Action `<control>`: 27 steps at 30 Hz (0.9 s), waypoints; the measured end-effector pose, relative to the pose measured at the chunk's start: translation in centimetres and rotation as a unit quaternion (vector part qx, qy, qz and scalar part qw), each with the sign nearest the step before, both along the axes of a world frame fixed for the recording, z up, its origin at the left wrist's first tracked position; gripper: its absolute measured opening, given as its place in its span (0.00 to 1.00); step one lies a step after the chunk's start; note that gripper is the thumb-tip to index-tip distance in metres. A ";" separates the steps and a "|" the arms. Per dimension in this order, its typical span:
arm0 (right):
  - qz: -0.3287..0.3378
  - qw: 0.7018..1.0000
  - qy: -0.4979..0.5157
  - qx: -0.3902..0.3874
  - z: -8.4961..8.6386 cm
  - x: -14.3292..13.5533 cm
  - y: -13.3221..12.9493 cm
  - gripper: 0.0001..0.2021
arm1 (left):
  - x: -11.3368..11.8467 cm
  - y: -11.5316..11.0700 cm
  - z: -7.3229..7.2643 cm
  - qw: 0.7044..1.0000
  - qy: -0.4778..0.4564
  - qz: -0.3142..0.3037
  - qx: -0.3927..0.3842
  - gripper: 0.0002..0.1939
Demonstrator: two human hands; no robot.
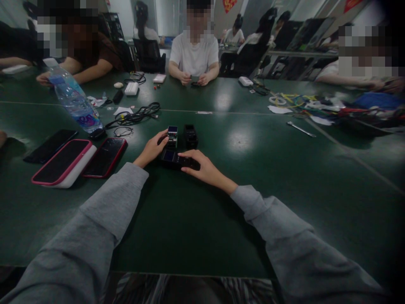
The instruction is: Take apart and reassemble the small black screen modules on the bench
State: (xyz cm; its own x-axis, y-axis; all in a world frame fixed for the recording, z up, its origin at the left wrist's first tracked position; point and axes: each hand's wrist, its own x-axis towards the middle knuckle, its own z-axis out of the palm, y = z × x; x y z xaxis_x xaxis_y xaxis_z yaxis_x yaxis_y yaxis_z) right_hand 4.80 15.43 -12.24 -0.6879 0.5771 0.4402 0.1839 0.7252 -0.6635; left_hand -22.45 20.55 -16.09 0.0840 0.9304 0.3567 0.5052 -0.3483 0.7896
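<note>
My left hand (154, 147) grips a small device (172, 136) with a dark screen and a bare circuit board, fingers on its left side. Just below it, a black handheld device (170, 156) with a small screen lies sideways on the green table (196, 219). Its right end is between the thumb and fingers of my right hand (202, 168). Beyond my right hand stands another black device (190, 136), touched by neither hand. The undersides of the held devices are hidden.
At the left are a phone with a red edge (106, 157), a pink-rimmed case (63, 164), a dark pouch (50, 145) and a water bottle (74, 99). Black cables (139, 115) lie behind them. A wrench (301, 129) and a wire pile (329, 107) are right. People sit opposite.
</note>
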 end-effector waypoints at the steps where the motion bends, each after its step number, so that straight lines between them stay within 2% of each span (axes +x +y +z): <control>1: 0.000 1.000 -0.001 0.003 0.0 0.0 0.0 0.22 | 0.0 0.0 0.1 1.000 0.000 -0.001 0.002 0.27; 6: -0.028 0.999 0.021 -0.030 -0.2 0.0 0.0 0.27 | 0.2 -0.2 0.3 1.000 -0.002 -0.001 0.002 0.27; 10: -0.049 0.996 0.031 -0.064 -0.1 0.0 0.0 0.24 | 0.2 -0.3 0.2 1.000 -0.005 0.001 0.000 0.27; 19: -0.037 0.993 0.003 -0.114 0.4 0.2 -0.2 0.22 | 0.3 -0.6 0.7 1.000 0.013 0.008 -0.004 0.26; 27: -0.034 0.991 -0.002 -0.127 0.3 0.2 -0.2 0.21 | 0.3 -0.6 0.7 1.000 0.010 0.000 -0.002 0.26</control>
